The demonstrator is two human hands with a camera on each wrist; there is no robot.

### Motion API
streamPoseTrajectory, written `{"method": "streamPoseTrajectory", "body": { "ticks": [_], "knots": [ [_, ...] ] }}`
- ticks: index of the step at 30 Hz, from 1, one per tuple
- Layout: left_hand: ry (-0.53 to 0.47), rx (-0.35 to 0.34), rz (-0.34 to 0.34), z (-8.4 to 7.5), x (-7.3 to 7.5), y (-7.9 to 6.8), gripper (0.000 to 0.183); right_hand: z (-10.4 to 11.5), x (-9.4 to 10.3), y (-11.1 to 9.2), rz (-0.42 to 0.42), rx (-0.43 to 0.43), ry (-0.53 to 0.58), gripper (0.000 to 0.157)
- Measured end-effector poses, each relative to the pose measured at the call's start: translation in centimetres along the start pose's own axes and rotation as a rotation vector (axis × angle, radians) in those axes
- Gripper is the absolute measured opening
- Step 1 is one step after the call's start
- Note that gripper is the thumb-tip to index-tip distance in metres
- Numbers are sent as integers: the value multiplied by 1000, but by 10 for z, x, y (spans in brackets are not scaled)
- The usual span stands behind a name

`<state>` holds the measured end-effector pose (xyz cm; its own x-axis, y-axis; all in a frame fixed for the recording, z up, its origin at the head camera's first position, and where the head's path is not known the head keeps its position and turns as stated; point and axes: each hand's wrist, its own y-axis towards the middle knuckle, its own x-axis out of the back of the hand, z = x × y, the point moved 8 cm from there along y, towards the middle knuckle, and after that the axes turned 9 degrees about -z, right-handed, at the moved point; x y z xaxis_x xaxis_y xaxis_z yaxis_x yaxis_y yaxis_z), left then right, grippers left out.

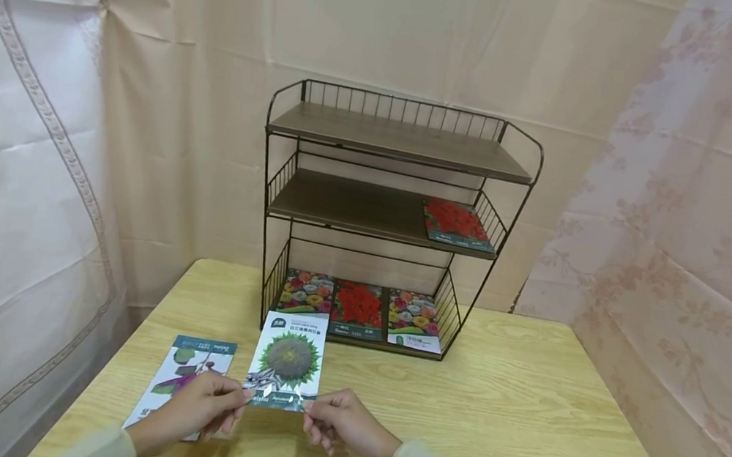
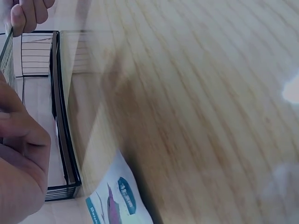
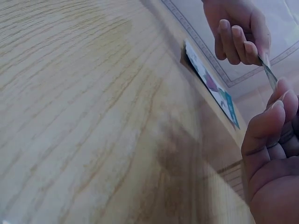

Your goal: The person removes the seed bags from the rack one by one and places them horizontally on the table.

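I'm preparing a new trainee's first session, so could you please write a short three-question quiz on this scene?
1. What is pictured on the held packet, which the left hand and right hand pinch?
2. How many packets lie on the bottom shelf? A) two B) three C) four
3. Fill in: the purple-flower packet lies on the table, to the ____ of the held packet as the person sees it.

Key:
1. One large, round, green-edged bloom.
2. B: a red-flower packet between two multicoloured-flower packets.
3. Left.
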<state>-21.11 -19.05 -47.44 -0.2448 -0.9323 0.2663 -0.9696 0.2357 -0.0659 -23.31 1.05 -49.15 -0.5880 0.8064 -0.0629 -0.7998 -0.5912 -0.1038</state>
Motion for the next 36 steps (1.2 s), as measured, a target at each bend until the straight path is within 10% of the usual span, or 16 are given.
{"method": "streamPoseTrajectory", "body": {
  "ticks": [36],
  "knots": [
    [16, 93, -88, 25, 12, -7, 46, -24, -15, 13, -55, -148, -21, 32]
  ]
}}
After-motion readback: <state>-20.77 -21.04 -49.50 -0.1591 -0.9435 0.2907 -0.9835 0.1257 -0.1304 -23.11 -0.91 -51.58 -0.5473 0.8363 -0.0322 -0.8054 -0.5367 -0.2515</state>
